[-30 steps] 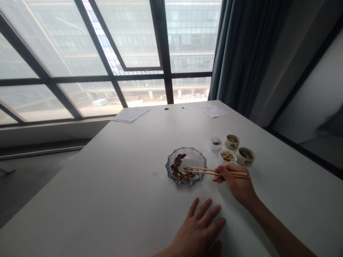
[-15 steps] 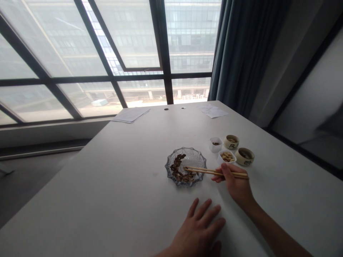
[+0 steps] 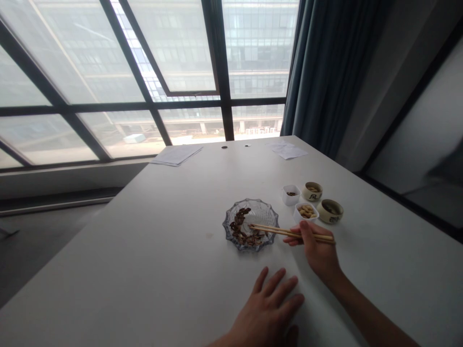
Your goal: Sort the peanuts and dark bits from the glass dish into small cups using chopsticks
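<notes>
A pair of wooden chopsticks (image 3: 280, 232) is gripped in my right hand (image 3: 318, 248), their tips reaching over the rim into a scalloped clear glass bowl (image 3: 265, 205). Dark brown seeds (image 3: 238, 224), which look like melon seeds, lie in a curve along the bowl's left and front sides. Whether the tips pinch a seed is too small to tell. My left hand (image 3: 265, 308) rests flat on the table in front of the bowl, fingers spread, holding nothing. Just beyond my right hand stands a small white cup (image 3: 299, 218) of peanuts (image 3: 306, 211).
Another white cup (image 3: 286, 197) holds a few dark seeds. Two beige ceramic cups (image 3: 311, 195) (image 3: 330, 218) with dark characters stand to its right. Papers (image 3: 177, 155) (image 3: 289, 150) lie at the white table's (image 3: 144, 250) far end, near the windows and a dark curtain (image 3: 318, 72).
My right hand and the chopsticks have shifted very slightly left, the tips staying inside the bowl. My left hand and the containers have kept their places.
</notes>
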Demonstrator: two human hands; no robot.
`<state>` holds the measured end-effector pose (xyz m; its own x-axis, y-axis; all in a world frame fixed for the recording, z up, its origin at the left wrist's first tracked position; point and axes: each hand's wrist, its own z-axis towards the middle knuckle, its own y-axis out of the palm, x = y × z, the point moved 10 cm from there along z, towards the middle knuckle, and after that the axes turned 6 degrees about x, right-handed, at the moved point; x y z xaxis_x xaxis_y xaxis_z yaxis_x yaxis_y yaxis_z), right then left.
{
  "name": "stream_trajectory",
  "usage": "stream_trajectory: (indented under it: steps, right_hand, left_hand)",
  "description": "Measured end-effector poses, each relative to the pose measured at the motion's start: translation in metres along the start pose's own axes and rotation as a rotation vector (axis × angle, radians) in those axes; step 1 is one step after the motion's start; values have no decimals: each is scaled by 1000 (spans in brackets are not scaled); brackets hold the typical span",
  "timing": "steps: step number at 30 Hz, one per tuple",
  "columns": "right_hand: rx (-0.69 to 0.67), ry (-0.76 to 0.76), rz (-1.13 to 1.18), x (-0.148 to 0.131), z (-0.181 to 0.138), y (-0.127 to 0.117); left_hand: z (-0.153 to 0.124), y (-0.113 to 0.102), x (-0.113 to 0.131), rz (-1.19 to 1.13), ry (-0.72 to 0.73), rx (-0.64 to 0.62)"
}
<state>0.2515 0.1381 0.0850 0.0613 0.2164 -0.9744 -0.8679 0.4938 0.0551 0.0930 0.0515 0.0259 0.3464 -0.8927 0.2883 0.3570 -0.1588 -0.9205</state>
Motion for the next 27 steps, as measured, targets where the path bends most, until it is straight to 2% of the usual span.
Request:
stream_trajectory:
  steps: [4, 9, 14, 18, 21, 27]
  right_hand:
    - [48, 4, 17, 0, 1, -4]
    - [152, -44, 32, -17, 5, -16]
    - [369, -170, 47, -43, 15, -52]
    - [507, -242, 40, -51, 27, -82]
    - [511, -250, 49, -49, 34, -89]
    - [455, -290, 72, -54, 32, -84]
  left_hand:
    - [0, -1, 0, -6, 1, -3]
    - [0, -1, 0, -5, -5, 1]
    - [-1, -2, 1, 3, -11, -6]
    - [-1, -2, 1, 6, -19, -11]
    - [-1, -3, 1, -2, -20, -6]
    - [0, -4, 1, -16, -16, 1]
